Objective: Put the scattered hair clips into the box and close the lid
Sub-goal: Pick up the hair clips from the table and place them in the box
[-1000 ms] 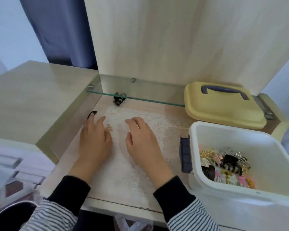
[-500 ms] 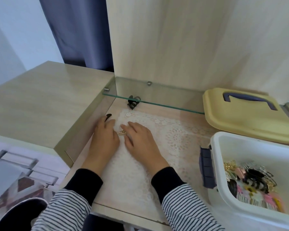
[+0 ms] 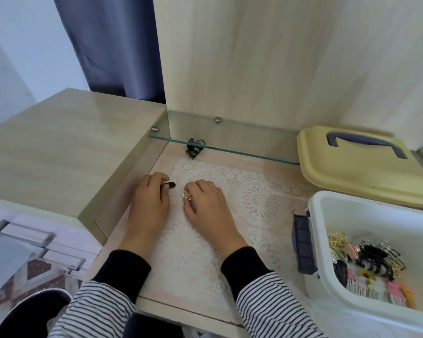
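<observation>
The left hand (image 3: 149,200) has its fingers curled, and the thumb and fingertips pinch a small black clip (image 3: 169,185) that sticks out towards the right. The right hand (image 3: 206,207) is curled too, with a gold wire clip (image 3: 187,196) pinched between thumb and forefinger. Both hands rest low on the lace mat (image 3: 257,203): the left one at the mat's left edge, partly on the bare wood beside it, the right one on the mat's left part. The two clips are close together but apart.

Past the mat's far edge, at its left corner, another black clip (image 3: 195,150) lies under the front edge of a glass shelf (image 3: 242,148). To the right of the mat stands the white box (image 3: 376,215), open, with a dark blue latch (image 3: 302,242) on the side facing the mat. Inside it lies a pile of clips (image 3: 371,267) in gold, black, pink and white. The yellow lid (image 3: 357,178) with its blue handle (image 3: 366,144) lies off the box, beyond the mat's far right corner and behind the box, just beside its rim. Both sleeves are striped with black cuffs, and the right cuff rests on the mat's near part.
</observation>
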Demonstrator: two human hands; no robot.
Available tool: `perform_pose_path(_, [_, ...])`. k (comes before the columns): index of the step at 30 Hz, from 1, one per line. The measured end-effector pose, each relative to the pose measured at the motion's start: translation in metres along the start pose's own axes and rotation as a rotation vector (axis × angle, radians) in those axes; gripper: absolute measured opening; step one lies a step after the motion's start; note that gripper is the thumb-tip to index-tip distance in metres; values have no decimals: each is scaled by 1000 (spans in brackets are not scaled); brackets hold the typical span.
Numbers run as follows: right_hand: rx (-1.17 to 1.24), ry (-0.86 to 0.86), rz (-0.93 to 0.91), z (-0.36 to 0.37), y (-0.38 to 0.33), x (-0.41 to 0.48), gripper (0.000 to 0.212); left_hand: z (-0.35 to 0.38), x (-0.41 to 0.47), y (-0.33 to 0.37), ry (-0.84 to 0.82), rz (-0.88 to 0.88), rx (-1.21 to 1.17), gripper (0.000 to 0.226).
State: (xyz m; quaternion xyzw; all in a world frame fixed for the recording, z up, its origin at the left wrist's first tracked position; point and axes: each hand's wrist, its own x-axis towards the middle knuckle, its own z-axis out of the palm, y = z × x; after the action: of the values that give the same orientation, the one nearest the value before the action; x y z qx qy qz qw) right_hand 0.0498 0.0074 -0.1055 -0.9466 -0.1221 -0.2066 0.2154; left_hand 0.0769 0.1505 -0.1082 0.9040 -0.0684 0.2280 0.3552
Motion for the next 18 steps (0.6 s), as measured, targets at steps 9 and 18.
perform_pose_path(9, [-4, 32, -40, -4, -2, -2, 11, 2, 2, -4, -20, -14, 13, 30])
perform_pose_path(18, [-16, 47, -116, -11, -10, -2, 14, -2, -3, 1, -39, 11, -5, 35])
